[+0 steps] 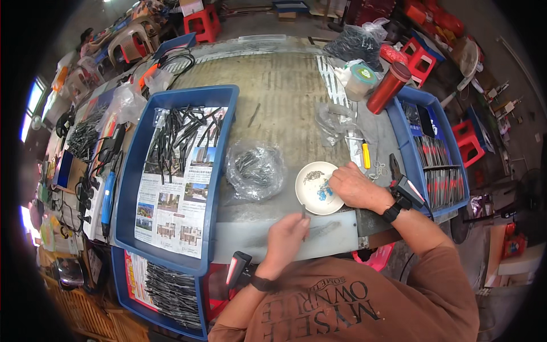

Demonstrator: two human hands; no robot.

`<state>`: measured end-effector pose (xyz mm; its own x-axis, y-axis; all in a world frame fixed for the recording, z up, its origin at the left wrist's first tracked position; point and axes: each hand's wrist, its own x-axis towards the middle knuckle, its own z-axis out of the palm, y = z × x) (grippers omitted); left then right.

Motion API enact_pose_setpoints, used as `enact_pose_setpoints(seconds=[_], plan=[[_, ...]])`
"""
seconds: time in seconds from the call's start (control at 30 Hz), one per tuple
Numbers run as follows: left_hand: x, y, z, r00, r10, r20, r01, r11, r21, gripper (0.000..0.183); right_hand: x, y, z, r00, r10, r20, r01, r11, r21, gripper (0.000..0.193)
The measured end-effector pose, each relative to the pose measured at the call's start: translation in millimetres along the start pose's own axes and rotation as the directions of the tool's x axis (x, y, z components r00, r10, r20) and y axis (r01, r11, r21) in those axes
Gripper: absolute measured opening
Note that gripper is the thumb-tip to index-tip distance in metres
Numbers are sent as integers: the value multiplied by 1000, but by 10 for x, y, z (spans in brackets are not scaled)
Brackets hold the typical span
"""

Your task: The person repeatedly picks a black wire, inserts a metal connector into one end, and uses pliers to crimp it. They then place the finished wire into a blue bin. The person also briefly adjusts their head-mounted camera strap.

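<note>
A white round dish sits near the table's front edge, holding small metal bits and small blue pieces. Over its right side, my right hand is closed with the fingertips together by the blue pieces; whatever they pinch is hidden. Just below the dish, my left hand is closed around a small, thin dark piece whose tip sticks up at the dish's rim. To the left of the dish, a clear plastic bag lies with thin dark pieces inside.
A blue tray with black strips on newspaper stands left; another blue tray lies below it. At the right are a yellow-handled screwdriver, a red flask, a lidded tub and a blue bin of packed pieces.
</note>
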<state>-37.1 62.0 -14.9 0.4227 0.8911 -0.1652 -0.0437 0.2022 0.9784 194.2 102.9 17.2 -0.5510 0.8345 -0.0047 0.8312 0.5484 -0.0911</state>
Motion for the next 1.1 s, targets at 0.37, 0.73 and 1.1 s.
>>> enact_pose_setpoints(seconds=[0.37, 0.73, 1.1], plan=[[177, 49, 135, 998, 36, -45, -37, 999, -31, 13, -80, -258, -159, 984, 161, -74, -112, 890, 443, 6], [254, 124, 257, 998, 37, -49, -46, 980, -195, 14, -52, -422, -119, 984, 126, -126, -51, 876, 480, 6], [242, 121, 277, 998, -37, -51, 17, 936, -351, 8, -68, -468, -122, 970, 153, -189, -33, 853, 522, 7]])
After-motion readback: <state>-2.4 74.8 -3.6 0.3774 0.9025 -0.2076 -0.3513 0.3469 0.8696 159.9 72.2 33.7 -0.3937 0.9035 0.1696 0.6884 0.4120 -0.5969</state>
